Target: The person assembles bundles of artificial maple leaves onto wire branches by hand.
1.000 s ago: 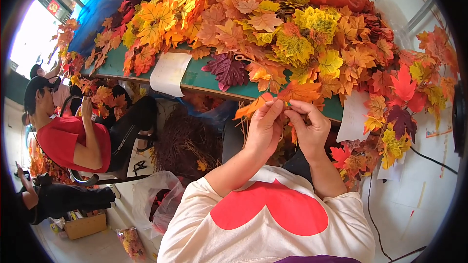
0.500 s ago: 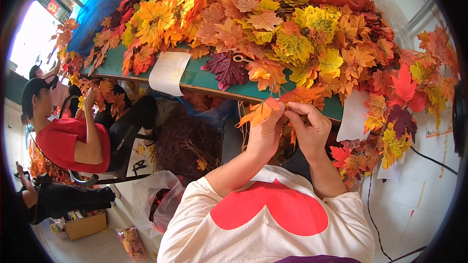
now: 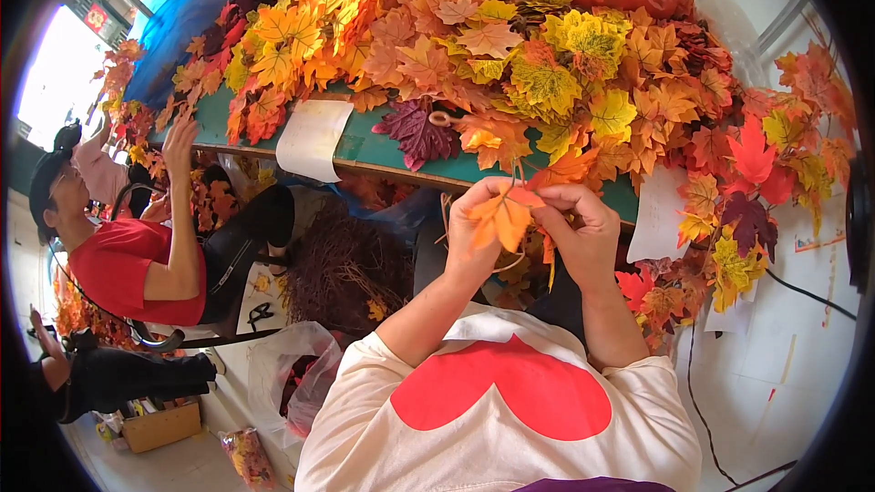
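Orange leaf (image 3: 499,220) lowered before leaf-piled green table (image 3: 365,148).

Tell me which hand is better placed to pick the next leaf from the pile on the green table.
Probably the right hand: it only pinches the stem end, and sits nearer the leaf pile. The left hand has its grip around the orange leaf.

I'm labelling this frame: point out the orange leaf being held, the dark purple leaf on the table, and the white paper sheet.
orange leaf (image 3: 499,219), head view, blade centre.
dark purple leaf (image 3: 415,132), head view, middle.
white paper sheet (image 3: 312,138), head view, centre.
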The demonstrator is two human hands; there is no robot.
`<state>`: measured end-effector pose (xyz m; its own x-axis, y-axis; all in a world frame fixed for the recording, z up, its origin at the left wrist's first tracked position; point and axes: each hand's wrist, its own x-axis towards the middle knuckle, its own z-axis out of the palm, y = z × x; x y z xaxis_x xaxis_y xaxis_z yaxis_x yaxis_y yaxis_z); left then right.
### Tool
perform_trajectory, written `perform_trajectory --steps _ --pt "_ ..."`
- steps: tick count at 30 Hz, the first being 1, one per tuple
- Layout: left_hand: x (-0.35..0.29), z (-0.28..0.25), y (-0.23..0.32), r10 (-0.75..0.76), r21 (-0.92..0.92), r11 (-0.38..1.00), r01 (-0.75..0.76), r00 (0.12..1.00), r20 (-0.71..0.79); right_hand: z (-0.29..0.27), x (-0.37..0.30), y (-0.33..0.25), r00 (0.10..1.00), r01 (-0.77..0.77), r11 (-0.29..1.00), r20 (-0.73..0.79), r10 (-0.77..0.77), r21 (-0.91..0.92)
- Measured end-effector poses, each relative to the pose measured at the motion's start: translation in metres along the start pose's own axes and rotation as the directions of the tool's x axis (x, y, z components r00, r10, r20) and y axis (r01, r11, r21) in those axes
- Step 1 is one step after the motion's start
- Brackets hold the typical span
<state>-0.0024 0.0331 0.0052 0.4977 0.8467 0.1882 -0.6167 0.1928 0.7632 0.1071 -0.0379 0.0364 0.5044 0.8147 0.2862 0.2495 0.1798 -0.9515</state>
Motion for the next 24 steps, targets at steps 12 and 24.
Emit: perform_trajectory --steps 12,24 --pt "-0.001 0.004 -0.004 0.014 0.056 0.998 -0.013 1.0 -0.01 -0.003 0.002 -0.005 0.998 0.054 0.994 0.05 -0.05 -0.097" --pt "-0.003 -0.009 -0.006 -0.048 0.331 0.943 0.027 0.997 0.054 -0.008 0.002 0.005 0.995 0.01 1.0 0.096 -0.012 0.023"
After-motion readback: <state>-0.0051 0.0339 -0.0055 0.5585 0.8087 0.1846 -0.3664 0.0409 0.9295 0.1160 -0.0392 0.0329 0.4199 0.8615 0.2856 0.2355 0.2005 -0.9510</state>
